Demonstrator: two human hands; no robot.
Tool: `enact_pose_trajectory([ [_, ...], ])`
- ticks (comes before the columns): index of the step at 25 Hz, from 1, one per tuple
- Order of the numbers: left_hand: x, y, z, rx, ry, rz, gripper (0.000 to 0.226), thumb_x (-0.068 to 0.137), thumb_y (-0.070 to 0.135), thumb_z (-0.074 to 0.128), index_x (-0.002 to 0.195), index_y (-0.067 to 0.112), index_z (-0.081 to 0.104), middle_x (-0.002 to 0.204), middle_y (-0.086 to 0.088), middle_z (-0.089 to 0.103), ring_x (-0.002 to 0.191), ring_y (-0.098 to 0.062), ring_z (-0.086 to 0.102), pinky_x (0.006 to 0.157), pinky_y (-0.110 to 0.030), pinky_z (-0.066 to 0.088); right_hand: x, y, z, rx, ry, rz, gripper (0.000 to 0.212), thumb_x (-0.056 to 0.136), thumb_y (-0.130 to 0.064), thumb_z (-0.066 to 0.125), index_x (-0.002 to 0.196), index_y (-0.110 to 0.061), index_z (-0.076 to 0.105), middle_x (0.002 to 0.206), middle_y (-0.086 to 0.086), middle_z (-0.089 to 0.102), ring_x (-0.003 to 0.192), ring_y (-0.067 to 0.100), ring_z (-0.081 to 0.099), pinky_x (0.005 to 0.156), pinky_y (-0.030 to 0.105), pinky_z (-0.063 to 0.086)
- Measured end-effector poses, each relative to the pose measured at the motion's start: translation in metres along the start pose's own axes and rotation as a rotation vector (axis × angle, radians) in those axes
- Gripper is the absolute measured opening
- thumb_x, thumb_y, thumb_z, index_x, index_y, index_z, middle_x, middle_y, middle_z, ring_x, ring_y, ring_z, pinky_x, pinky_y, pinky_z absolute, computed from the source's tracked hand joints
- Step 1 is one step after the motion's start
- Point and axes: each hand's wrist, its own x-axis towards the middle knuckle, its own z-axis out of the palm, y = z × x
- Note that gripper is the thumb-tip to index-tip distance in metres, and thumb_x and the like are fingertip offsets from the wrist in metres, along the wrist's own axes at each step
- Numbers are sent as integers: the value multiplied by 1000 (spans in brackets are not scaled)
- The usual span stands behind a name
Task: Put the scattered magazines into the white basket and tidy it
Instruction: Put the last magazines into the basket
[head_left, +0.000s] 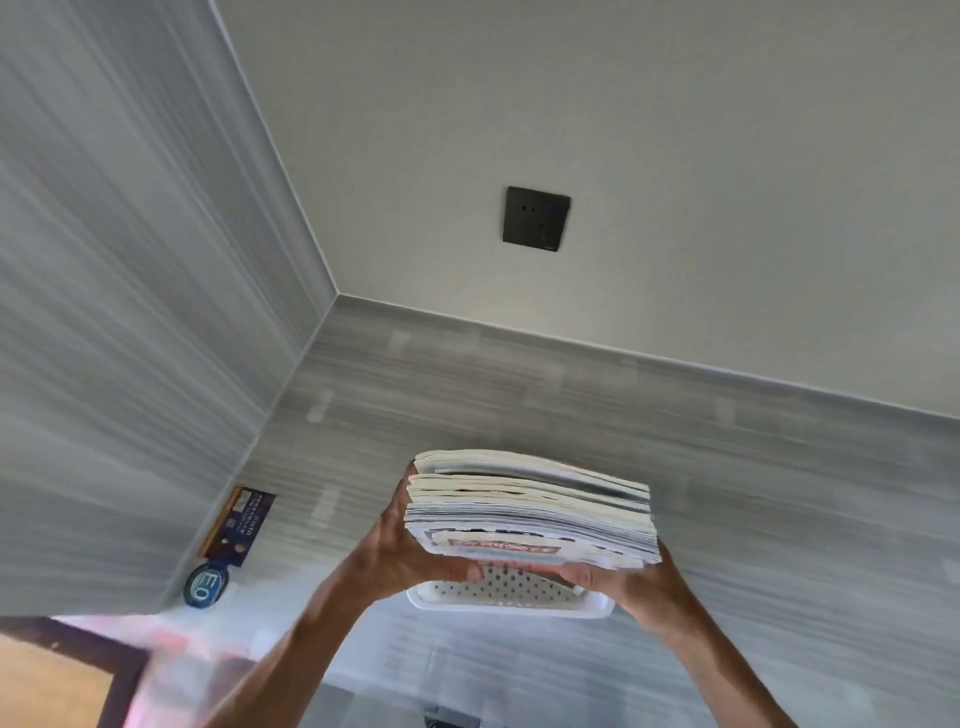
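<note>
A thick stack of magazines (530, 509) is held up in front of me, its page edges facing the camera. My left hand (410, 545) grips the stack's left side and my right hand (628, 582) grips its right lower corner. Just below the stack sits the white basket (509, 597), a perforated plastic tray whose near rim shows between my wrists. The stack hides most of the basket's inside.
A grey striped floor meets a pale wall with a dark socket plate (536, 219). A dark blue booklet (241, 525) and a round blue tin (206, 586) lie in the left corner. A wooden panel (52, 680) shows at bottom left.
</note>
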Motion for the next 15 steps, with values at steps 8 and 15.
enact_pose_trajectory([
  [8, -4, -12, 17, -29, 196, -22, 69, 56, 23, 96, 117, 12, 65, 108, -3, 76, 102, -22, 71, 90, -48, 57, 19, 0, -5, -128, 39, 27, 46, 66, -3, 87, 109, -4, 69, 97, -11, 78, 93, 5, 72, 89, 28, 57],
  [15, -3, -25, 12, 56, 49, -13, 71, 61, 27, 93, 124, 22, 60, 123, -5, 67, 116, -23, 64, 100, -47, 50, 9, 9, -12, -81, 11, 178, 46, 79, -5, 78, 121, -10, 60, 97, -11, 77, 91, 0, 71, 81, 19, 57],
])
